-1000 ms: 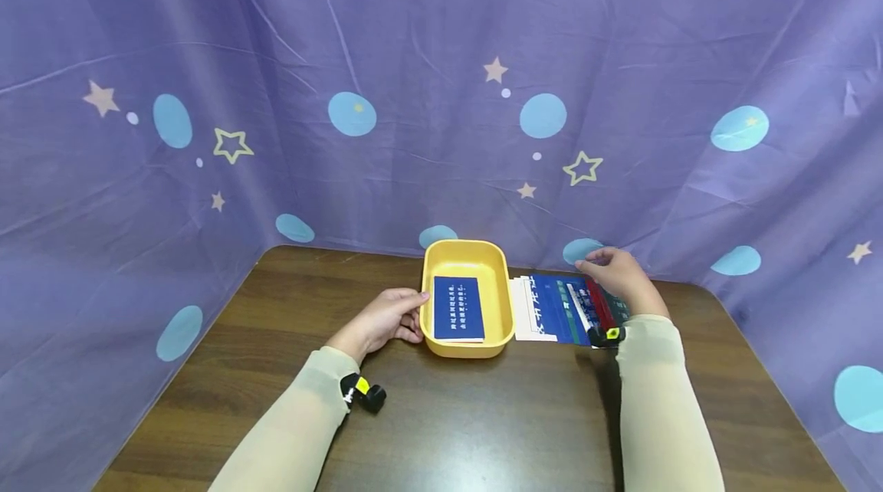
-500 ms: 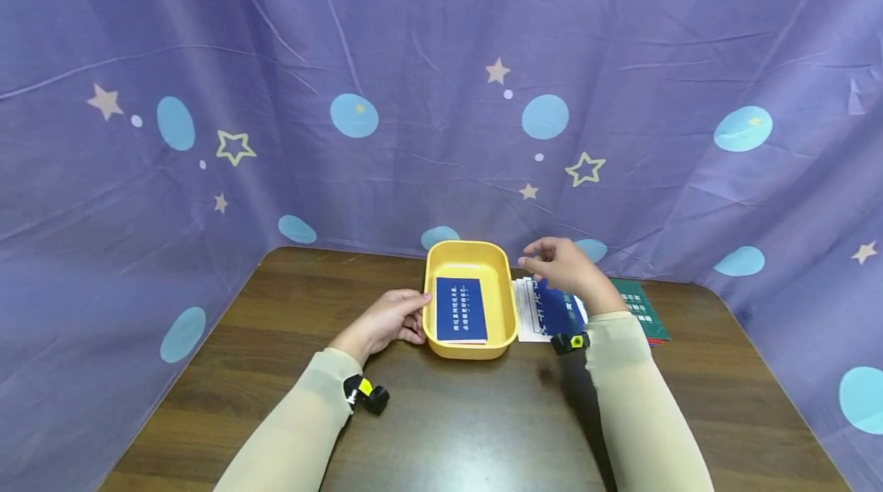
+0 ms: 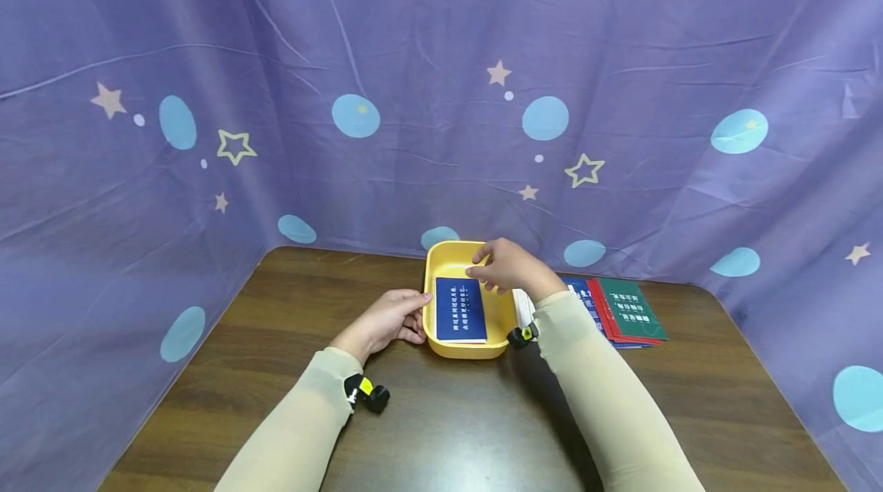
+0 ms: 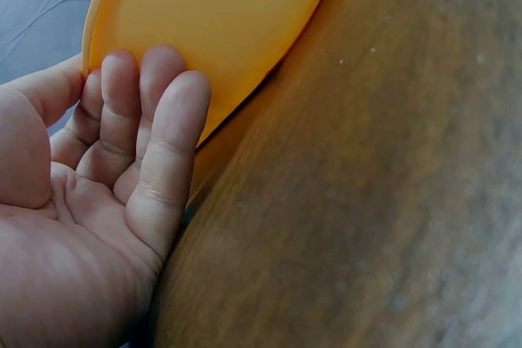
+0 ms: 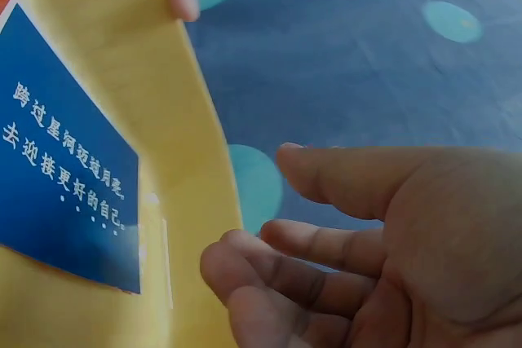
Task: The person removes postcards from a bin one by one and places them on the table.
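A yellow plastic tray (image 3: 469,352) stands on the table, with a stack of blue cards (image 3: 461,311) lying inside it; white lettering shows on the top card. My left hand (image 3: 386,323) grips the tray's left side, thumb over the rim and fingers against the outer wall, as the left wrist view of the tray wall (image 4: 220,22) shows. Over the tray's right part hovers my right hand (image 3: 513,268). Its fingers (image 5: 310,242) are loosely bent, thumb apart from them, and nothing is between them.
Right of the tray lie overlapping cards on the wooden table (image 3: 428,423): white ones (image 3: 524,306) partly behind the right wrist, then blue, red and a green card (image 3: 629,309) on top. A purple patterned curtain (image 3: 441,55) hangs behind the table.
My right hand has moved left from above the loose cards to above the tray, uncovering the green and red cards. The left hand keeps its grip on the tray.
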A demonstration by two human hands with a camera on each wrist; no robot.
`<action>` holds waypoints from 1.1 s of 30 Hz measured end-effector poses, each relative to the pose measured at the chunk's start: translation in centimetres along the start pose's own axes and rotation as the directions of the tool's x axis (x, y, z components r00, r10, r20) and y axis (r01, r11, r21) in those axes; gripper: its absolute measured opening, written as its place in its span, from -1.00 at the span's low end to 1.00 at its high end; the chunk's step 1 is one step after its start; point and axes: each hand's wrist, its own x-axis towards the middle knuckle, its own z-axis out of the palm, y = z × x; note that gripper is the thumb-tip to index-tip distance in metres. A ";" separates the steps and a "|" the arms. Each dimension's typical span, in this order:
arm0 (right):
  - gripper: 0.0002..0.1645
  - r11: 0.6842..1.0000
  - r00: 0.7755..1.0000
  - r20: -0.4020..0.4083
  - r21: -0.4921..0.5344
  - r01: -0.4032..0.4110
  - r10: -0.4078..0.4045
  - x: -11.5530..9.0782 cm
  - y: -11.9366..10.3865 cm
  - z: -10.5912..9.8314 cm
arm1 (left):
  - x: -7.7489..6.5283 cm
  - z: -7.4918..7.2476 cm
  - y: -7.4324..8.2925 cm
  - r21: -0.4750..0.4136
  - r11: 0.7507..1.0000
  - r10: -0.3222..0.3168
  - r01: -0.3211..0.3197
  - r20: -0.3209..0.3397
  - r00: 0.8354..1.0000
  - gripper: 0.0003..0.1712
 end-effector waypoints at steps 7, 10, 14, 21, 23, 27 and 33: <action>-0.51 0.976 0.986 0.120 -0.198 -0.088 0.114 2.7 -1.5 1.3 | 0.0 0.0 0.0 -0.019 1.000 -0.016 0.016 0.000 1.000 -0.57; -0.52 0.950 0.973 0.141 -0.279 -0.138 0.182 3.6 -1.8 1.8 | 0.0 -0.1 0.0 -0.015 1.000 -0.012 0.012 0.002 1.000 -0.55; -0.40 0.909 0.967 0.099 -0.373 -0.183 0.235 4.3 -1.9 2.7 | -0.1 0.0 0.1 -0.012 1.000 -0.004 0.004 0.004 1.000 -0.55; -0.24 0.895 0.963 0.061 -0.388 -0.218 0.261 4.9 -1.6 4.6 | -0.1 -0.1 0.1 -0.015 1.000 -0.004 0.004 0.012 1.000 -0.57; -0.22 0.894 0.960 0.078 -0.391 -0.219 0.269 5.1 -1.4 4.8 | 0.0 -0.1 0.0 -0.020 1.000 -0.007 0.007 0.010 1.000 -0.59; -0.23 0.884 0.957 0.085 -0.414 -0.218 0.276 5.4 -1.1 4.8 | 0.0 -0.1 -0.1 -0.020 1.000 -0.004 0.004 0.009 1.000 -0.61; -0.47 0.911 0.974 0.023 -0.360 -0.203 0.226 4.6 -1.2 3.9 | 0.0 -0.2 0.0 -0.014 1.000 -0.003 0.003 0.007 1.000 -0.58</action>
